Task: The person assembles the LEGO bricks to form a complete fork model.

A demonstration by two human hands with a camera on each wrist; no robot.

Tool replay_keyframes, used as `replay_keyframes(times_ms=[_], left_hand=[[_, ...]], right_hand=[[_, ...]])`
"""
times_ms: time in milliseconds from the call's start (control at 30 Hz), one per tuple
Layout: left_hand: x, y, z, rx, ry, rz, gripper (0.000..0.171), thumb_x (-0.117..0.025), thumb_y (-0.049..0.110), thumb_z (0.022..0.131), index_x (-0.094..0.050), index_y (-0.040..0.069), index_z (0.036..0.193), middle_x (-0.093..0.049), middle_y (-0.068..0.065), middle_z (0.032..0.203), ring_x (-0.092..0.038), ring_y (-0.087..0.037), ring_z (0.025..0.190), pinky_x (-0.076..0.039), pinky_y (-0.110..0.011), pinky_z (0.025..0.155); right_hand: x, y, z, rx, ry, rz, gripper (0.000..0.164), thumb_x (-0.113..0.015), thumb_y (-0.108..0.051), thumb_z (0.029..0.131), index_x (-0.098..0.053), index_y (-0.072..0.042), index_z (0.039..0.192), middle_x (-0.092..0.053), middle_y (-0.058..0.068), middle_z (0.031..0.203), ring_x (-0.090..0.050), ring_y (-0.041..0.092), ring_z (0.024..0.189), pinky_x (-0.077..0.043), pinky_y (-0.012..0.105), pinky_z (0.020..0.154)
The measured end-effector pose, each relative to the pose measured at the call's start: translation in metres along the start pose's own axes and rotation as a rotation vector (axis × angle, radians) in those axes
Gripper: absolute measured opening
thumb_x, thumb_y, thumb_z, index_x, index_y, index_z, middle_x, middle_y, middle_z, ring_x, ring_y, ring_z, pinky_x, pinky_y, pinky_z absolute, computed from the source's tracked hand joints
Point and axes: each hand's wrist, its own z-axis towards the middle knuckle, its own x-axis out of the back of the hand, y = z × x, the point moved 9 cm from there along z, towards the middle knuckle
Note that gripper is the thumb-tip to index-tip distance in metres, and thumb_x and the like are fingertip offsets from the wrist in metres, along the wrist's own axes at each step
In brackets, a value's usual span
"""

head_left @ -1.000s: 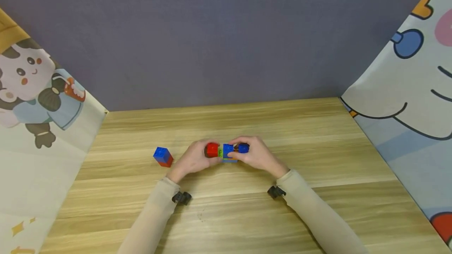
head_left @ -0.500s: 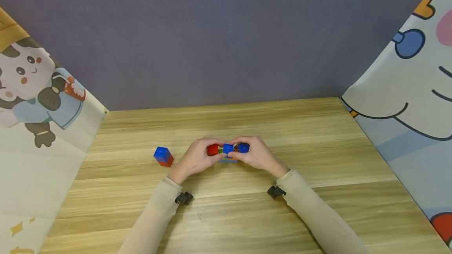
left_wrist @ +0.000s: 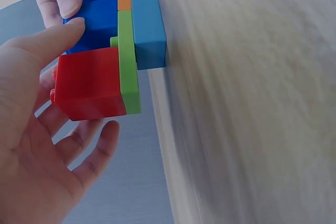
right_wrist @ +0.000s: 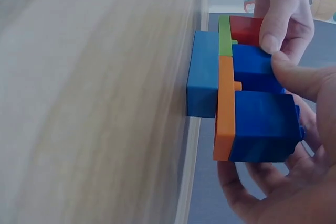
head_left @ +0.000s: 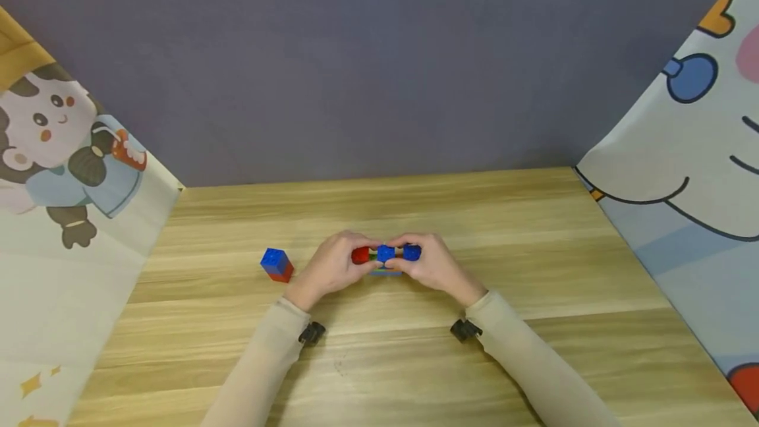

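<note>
A built stack of toy building blocks stands on the table. Its base is a light blue block (left_wrist: 149,30), topped by a green plate (left_wrist: 127,66) and an orange plate (right_wrist: 224,114) side by side. On these sit a red block (left_wrist: 89,85) at the left end, a dark blue block (head_left: 386,254) in the middle and another dark blue block (right_wrist: 265,127) at the right end. My left hand (head_left: 333,265) pinches the middle blue block between thumb and fingers, reaching around the red one. From the other side my right hand (head_left: 439,267) pinches that same middle block.
To the left of my left hand stands a separate pair of blocks (head_left: 277,265), blue on red. The wooden table (head_left: 379,361) meets a grey wall (head_left: 379,71) at the back. Cartoon-printed panels flank both sides.
My left hand has slid right from around the red block until its thumb and fingers reach the middle blue block. The right hand stays at that block.
</note>
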Motion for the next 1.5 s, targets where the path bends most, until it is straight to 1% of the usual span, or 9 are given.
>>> replay_keyframes(times_ms=[233,400,567,667,900,1033,1233,1367,1500], left_hand=[[0.0,0.003,-0.003,-0.026,0.011,0.006,0.037,-0.084,0.028,0.095,-0.078,0.016,0.129,-0.08,-0.004,0.117,-0.069,-0.02,0.105,-0.057,-0.035,0.084],[0.001,0.004,-0.003,-0.035,0.018,0.012,0.039,-0.083,0.029,0.095,-0.077,0.015,0.131,-0.08,-0.006,0.119,-0.07,-0.022,0.107,-0.059,-0.038,0.087],[0.001,0.004,-0.004,-0.026,0.031,0.021,0.04,-0.082,0.032,0.096,-0.077,0.016,0.132,-0.079,-0.005,0.122,-0.071,-0.023,0.109,-0.06,-0.041,0.089],[0.001,0.003,-0.004,-0.012,0.038,0.033,0.04,-0.081,0.034,0.097,-0.076,0.017,0.132,-0.078,-0.005,0.126,-0.071,-0.024,0.116,-0.06,-0.043,0.096],[0.001,0.005,-0.006,-0.002,0.042,0.067,0.041,-0.08,0.036,0.097,-0.076,0.017,0.133,-0.076,-0.006,0.13,-0.068,-0.028,0.124,-0.058,-0.048,0.105],[0.001,0.008,-0.007,-0.009,0.049,0.087,0.041,-0.079,0.037,0.098,-0.076,0.017,0.133,-0.077,-0.004,0.129,-0.069,-0.027,0.122,-0.059,-0.046,0.103],[0.001,0.01,-0.007,-0.021,0.054,0.099,0.04,-0.08,0.035,0.098,-0.076,0.016,0.133,-0.076,-0.005,0.129,-0.069,-0.026,0.122,-0.059,-0.045,0.103],[0.001,0.012,-0.008,-0.025,0.048,0.102,0.041,-0.08,0.035,0.098,-0.075,0.015,0.133,-0.076,-0.006,0.13,-0.068,-0.027,0.124,-0.057,-0.046,0.107],[0.002,0.012,-0.008,-0.022,0.046,0.101,0.041,-0.08,0.034,0.098,-0.075,0.015,0.133,-0.076,-0.007,0.13,-0.068,-0.028,0.125,-0.057,-0.047,0.108]], right_hand=[[0.0,0.001,-0.002,-0.032,0.001,-0.024,0.033,-0.087,-0.027,0.092,-0.08,-0.014,0.122,-0.079,0.009,0.121,-0.074,0.018,0.099,-0.062,0.026,0.078],[0.002,-0.004,-0.001,-0.039,-0.011,-0.072,0.034,-0.087,-0.027,0.092,-0.08,-0.013,0.122,-0.079,0.01,0.118,-0.071,0.017,0.091,-0.06,0.026,0.073],[0.003,-0.008,0.001,-0.051,-0.025,-0.131,0.035,-0.086,-0.029,0.093,-0.079,-0.014,0.123,-0.079,0.01,0.117,-0.07,0.014,0.089,-0.058,0.026,0.073],[0.003,-0.008,0.002,-0.051,-0.031,-0.15,0.037,-0.085,-0.031,0.093,-0.078,-0.015,0.126,-0.079,0.01,0.118,-0.071,0.014,0.09,-0.059,0.027,0.073],[0.002,-0.006,0.0,-0.049,-0.033,-0.14,0.038,-0.084,-0.031,0.094,-0.077,-0.015,0.128,-0.079,0.009,0.12,-0.074,0.014,0.093,-0.062,0.028,0.075],[0.002,-0.008,-0.001,-0.033,-0.035,-0.159,0.039,-0.084,-0.032,0.094,-0.077,-0.015,0.128,-0.079,0.008,0.117,-0.074,0.014,0.092,-0.061,0.028,0.076],[0.002,-0.013,0.001,0.035,-0.037,-0.178,0.037,-0.083,-0.032,0.095,-0.077,-0.014,0.127,-0.08,0.005,0.113,-0.073,0.011,0.088,-0.06,0.025,0.073],[0.002,-0.014,0.0,0.053,-0.039,-0.154,0.036,-0.081,-0.032,0.096,-0.077,-0.014,0.127,-0.079,0.005,0.118,-0.076,0.019,0.098,-0.062,0.028,0.078],[0.002,-0.012,0.001,0.036,-0.043,-0.154,0.035,-0.081,-0.033,0.097,-0.077,-0.015,0.126,-0.079,0.005,0.12,-0.076,0.022,0.103,-0.063,0.03,0.08]])
